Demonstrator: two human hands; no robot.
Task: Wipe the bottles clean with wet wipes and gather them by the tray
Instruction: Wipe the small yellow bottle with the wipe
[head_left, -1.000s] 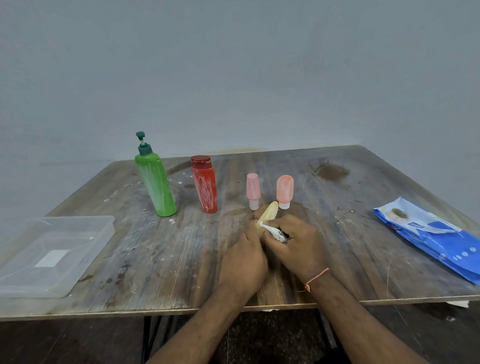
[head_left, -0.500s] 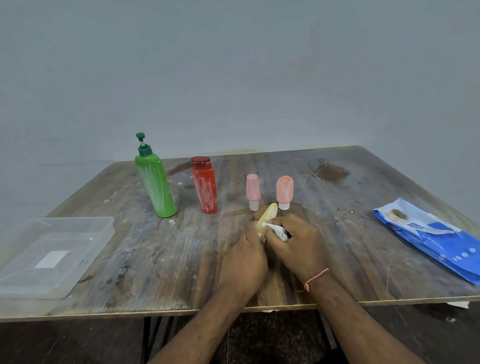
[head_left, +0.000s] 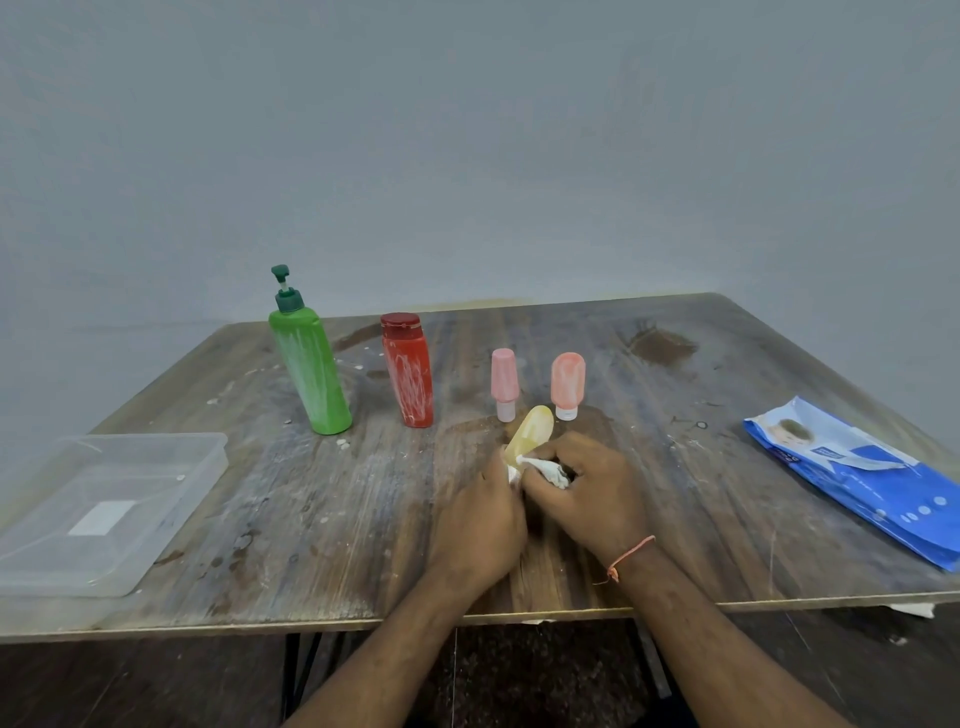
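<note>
Five bottles, head view: left hand (head_left: 480, 525) clasps yellow bottle (head_left: 530, 434) above table centre; right hand (head_left: 592, 493) pinches wet wipe (head_left: 545, 470) against it. Risk: wiping elbow-room tight, could topple pink bottles (head_left: 504, 382) just behind

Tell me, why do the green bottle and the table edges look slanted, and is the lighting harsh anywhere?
Head view: wide-angle distortion leans the green pump bottle and splays the table edges outward; the light is soft and even, shadows faint, with no strong glare, even on the clear tray; the hands look slightly soft.
</note>
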